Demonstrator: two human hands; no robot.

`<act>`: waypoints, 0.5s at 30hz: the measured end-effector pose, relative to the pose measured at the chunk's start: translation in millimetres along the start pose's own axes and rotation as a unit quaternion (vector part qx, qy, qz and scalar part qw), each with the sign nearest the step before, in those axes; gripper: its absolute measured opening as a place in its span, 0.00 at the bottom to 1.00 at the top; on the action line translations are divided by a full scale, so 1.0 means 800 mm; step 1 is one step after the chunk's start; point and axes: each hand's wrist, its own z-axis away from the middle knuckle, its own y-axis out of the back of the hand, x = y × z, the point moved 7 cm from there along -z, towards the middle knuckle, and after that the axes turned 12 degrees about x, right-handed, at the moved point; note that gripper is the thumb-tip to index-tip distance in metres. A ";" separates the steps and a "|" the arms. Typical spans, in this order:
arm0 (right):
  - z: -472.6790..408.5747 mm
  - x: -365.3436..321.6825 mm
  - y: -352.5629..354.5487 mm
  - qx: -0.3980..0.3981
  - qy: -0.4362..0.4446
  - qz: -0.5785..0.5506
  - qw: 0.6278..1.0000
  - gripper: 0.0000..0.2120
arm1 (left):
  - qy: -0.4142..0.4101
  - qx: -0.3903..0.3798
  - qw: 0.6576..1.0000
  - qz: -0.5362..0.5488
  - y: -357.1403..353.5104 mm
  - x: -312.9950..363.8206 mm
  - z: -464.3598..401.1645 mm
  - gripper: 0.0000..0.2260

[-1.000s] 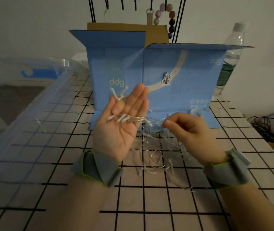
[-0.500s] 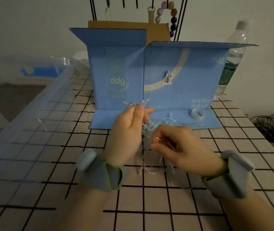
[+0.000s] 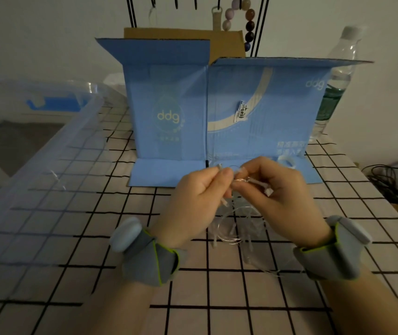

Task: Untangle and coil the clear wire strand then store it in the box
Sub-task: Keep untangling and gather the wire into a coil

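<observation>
Head view: a blue cardboard panel (image 3: 217, 112) printed "ddg" stands upright across the centre of the frame on a white tablecloth with a black grid (image 3: 217, 293), its lower flap folded forward onto the cloth; a brown cardboard piece (image 3: 183, 33) rises behind it, with a string of beads (image 3: 249, 22) hanging from a black wire rack at the top centre. A clear water bottle (image 3: 338, 76) stands at the upper right, just behind the panel's edge, and a small white ring (image 3: 287, 162) rests on the flap right of centre. A clear plastic storage box (image 3: 36, 170) fills the left side of the frame, its rim running diagonally toward the upper left. Dark cables (image 3: 386, 182) lie at the right edge. At centre, the left hand (image 3: 193, 201) and right hand (image 3: 282, 197), both with grey wrist bands, meet above the cloth, fingers curled and pinching the clear wire strand (image 3: 236, 228). The strand is a thin, glassy tangle with small white tabs, bunched between the fingertips and drooping in loose loops onto the cloth between the wrists, outside the box
</observation>
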 end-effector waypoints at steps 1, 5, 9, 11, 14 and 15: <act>0.000 0.002 0.001 0.007 -0.014 -0.021 1.000 0.08 | 0.019 -0.012 1.000 0.020 -0.003 -0.001 0.001 0.17; -0.001 0.010 -0.002 -0.003 -0.063 -0.086 0.994 0.18 | 0.105 -0.068 0.982 0.143 -0.014 -0.006 0.007 0.21; 0.003 0.019 -0.015 -0.068 -0.094 -0.095 0.989 0.22 | 0.138 -0.091 0.961 0.222 -0.017 -0.005 0.008 0.19; 0.005 0.021 -0.020 -0.083 -0.100 -0.100 0.986 0.20 | 0.181 -0.091 0.936 0.289 -0.017 -0.011 0.005 0.19; 0.006 0.020 -0.024 -0.091 -0.092 -0.092 0.987 0.20 | 0.236 -0.104 0.879 0.402 -0.019 -0.016 0.002 0.20; 0.006 0.020 -0.024 -0.093 -0.095 -0.093 0.987 0.20 | 0.243 -0.107 0.860 0.435 -0.018 -0.016 0.001 0.21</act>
